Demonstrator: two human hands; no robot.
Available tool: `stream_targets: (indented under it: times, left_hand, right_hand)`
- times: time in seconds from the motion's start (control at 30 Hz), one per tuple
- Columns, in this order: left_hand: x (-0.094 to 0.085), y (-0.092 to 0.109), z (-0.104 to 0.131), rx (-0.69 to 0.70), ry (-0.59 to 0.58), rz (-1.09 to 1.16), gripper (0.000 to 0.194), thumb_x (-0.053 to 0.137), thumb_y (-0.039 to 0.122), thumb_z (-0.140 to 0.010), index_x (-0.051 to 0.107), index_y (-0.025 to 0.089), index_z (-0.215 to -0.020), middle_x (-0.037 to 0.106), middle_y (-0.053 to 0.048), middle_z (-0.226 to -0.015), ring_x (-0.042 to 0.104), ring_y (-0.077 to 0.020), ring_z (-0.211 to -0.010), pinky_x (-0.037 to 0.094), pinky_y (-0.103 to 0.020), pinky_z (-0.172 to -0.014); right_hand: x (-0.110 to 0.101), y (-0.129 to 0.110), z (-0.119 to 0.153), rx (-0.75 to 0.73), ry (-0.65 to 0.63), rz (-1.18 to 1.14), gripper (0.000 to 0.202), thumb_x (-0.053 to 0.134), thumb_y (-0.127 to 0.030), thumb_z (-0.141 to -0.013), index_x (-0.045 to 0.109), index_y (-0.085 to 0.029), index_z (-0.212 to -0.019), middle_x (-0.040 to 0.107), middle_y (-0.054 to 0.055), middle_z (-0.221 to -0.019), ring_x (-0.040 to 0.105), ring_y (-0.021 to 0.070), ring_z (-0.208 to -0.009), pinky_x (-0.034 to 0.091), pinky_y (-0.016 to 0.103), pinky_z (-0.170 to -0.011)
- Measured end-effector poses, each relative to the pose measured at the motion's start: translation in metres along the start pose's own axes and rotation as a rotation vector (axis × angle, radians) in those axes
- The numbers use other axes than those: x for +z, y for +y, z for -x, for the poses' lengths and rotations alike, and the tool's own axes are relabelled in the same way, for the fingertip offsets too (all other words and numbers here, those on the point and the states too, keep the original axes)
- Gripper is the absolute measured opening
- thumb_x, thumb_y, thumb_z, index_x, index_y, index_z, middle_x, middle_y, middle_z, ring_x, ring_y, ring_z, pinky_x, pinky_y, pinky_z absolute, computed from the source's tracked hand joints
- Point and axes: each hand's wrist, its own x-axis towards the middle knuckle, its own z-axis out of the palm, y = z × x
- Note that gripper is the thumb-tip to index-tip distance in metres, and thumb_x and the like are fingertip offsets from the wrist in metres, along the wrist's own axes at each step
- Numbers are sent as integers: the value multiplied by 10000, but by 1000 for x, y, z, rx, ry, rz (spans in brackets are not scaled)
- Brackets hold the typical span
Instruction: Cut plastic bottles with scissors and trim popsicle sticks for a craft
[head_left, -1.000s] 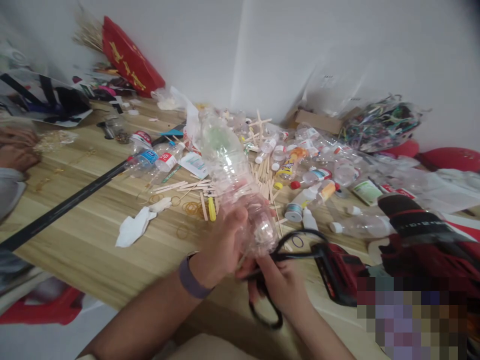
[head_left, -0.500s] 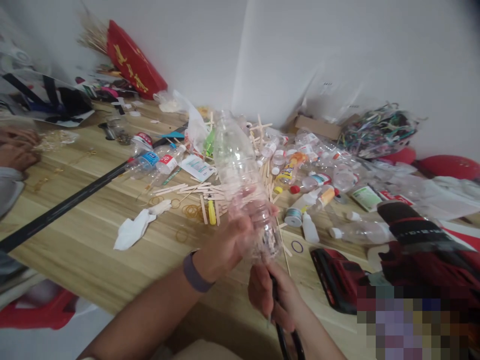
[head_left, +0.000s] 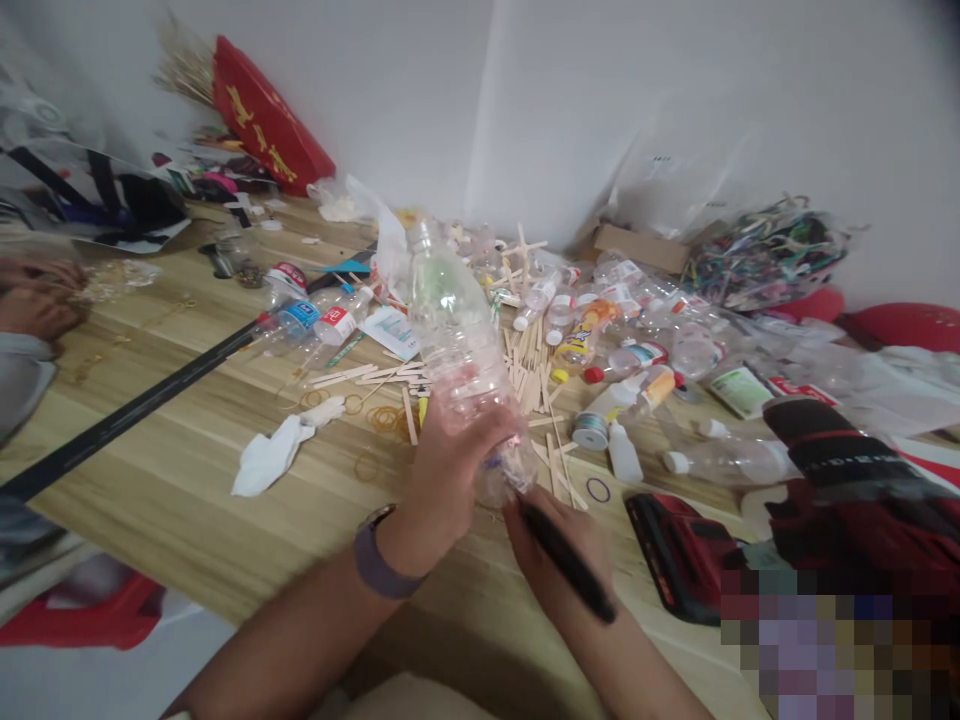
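Observation:
A clear plastic bottle (head_left: 457, 320) is tilted over the table, its neck pointing up and away to the left. My left hand (head_left: 450, 465) is wrapped round its lower part, with a band on the wrist. At the bottle's bottom end, my right hand (head_left: 559, 545) grips a black-handled tool (head_left: 566, 555). The tool's working end is at the bottle's base, where its details are too blurred to make out. Wooden sticks (head_left: 529, 365) lie scattered behind the bottle, and a purple ring (head_left: 598, 490) rests to the right.
Many plastic bottles (head_left: 637, 355) crowd the back right, near a red and black power tool (head_left: 832, 500). A long black bar (head_left: 150, 405) crosses the left side. Another person's hands (head_left: 37, 300) are at the far left. White tissue (head_left: 270, 455) lies left of my hands.
The bottle has shifted slightly left and leans more. My right hand has turned, and the black handle now lies across it, pointing down to the right.

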Motion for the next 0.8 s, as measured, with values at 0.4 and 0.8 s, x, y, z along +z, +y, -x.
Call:
stream_targets:
  times: [0.4,0.8]
  left_hand:
    - [-1,6,5,-231,-396,282,584,842,524,-539,638,216,-991,660,-35,-757,637,-198,-586,484,-272,-480]
    - [5,-7,1,-107,15,203,563,846,461,-617,558,211,-1031,678,-3,-837,661,-161,-721,515,-258,-647]
  right_hand:
    - [-3,-6,16,678,-618,-1042,633,589,-817,-688,504,-212,-524,542,24,-380,398,97,-251,218,204,-265]
    - [-18,0,-4,-173,60,151,497,405,-478,-984,655,-189,-666,649,75,-557,585,167,-436,357,264,-409]
